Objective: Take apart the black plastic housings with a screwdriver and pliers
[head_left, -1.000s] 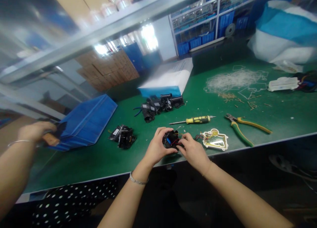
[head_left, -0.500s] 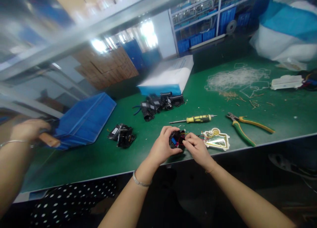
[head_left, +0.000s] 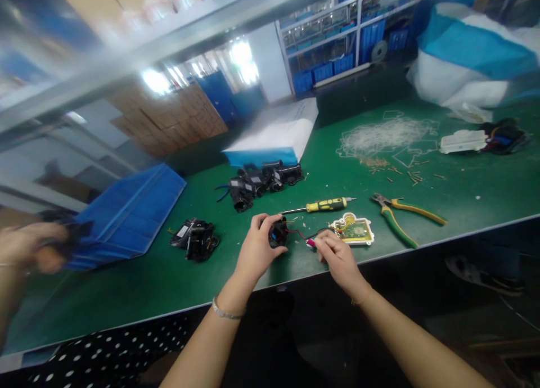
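My left hand (head_left: 258, 246) is closed round a black plastic housing (head_left: 278, 234) with wires coming out of it, resting at the bench's front. Between finger and thumb, my right hand (head_left: 335, 254) pinches a small part with a pink-red end (head_left: 310, 243). A dark red wire (head_left: 296, 231) runs from the housing to this part. Just beyond my right hand lies an open white casing (head_left: 358, 239) with a green board and yellow wires inside. Behind both hands is a yellow-and-black screwdriver (head_left: 327, 205). Green-and-yellow cutting pliers (head_left: 399, 216) lie open to the right.
Black housings (head_left: 198, 239) lie left of my hands, with several more (head_left: 261, 181) behind. A blue bin (head_left: 135, 213) tilts at the left, near a co-worker's blurred hand (head_left: 37, 244). Clear thin loops (head_left: 390, 135) and a white casing (head_left: 464, 141) lie at the back right.
My right hand has drawn away from the housing, pulling the small part out on its wire. The co-worker's hand has moved left. The whole view has shifted somewhat.
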Motion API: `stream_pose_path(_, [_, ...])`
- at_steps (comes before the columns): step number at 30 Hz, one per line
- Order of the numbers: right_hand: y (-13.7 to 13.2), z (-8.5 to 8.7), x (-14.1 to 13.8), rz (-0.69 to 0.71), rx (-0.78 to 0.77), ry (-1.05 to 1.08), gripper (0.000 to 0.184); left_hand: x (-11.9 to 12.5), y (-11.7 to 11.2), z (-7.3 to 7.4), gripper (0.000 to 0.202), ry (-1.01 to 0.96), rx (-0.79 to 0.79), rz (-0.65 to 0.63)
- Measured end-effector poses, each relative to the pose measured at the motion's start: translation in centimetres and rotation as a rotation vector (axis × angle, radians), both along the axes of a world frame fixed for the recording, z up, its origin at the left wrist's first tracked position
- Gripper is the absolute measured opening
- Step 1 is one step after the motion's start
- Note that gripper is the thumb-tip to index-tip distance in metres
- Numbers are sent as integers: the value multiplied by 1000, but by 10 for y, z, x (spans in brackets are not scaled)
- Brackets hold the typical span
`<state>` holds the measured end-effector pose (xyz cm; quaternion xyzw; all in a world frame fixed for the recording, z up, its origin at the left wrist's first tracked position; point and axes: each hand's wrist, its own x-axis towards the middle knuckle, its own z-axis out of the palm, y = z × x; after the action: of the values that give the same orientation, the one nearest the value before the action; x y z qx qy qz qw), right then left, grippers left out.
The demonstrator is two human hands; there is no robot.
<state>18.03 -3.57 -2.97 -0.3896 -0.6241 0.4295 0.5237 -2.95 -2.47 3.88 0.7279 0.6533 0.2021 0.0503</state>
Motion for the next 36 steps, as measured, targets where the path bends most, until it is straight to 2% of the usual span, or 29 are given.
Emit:
stream_pose_path(3, [5, 2, -3, -20, 0, -100, 41, 1, -9, 1, 70, -45, -1, -15])
stream_pose_path(7, [4, 5, -3, -101, 10, -268, 23, 3, -15, 0, 64, -84, 33, 4])
stream_pose_path(9, [-1, 9, -2, -197, 3, -428, 23, 1, -14, -2, 70, -134, 42, 2])
stream_pose_path(12, [-9, 21, -4, -326, 59, -687, 31, -1, -9, -9, 91, -253, 66, 16])
stream_pose_path(14, [-11, 31, -8, -289, 177, -665, 27, -3, -6, -13, 102, -355, 67, 38])
stream_pose_path(17, [-7, 41, -23, -143, 295, -497, 20, -4, -2, -17, 104, -509, 19, 68])
stream_pose_path(19, [0, 42, -35, -99, 265, -490, 22, -5, 0, -18, 102, -586, -13, 114])
stream_pose_path(22, [12, 34, -49, -122, 207, -587, 22, -7, 3, -18, 94, -660, -76, 203])
stream_pose_path(26, [20, 23, -55, -190, 147, -702, 25, -10, 10, -21, 77, -714, -120, 219])
stream_pose_path(29, [18, 22, -57, -193, 128, -776, 24, -10, 14, -27, 81, -789, -126, 192])
stream_pose_path(31, [16, 24, -58, -158, 138, -828, 24, -7, 15, -29, 86, -743, -44, 164])
stream_pose_path(33, [14, 26, -57, -115, 152, -876, 33, 0, 15, -27, 89, -628, 61, 143])
stream_pose_path(36, [13, 28, -52, -66, 167, -929, 43, 13, 12, -13, 91, -492, 59, 181])
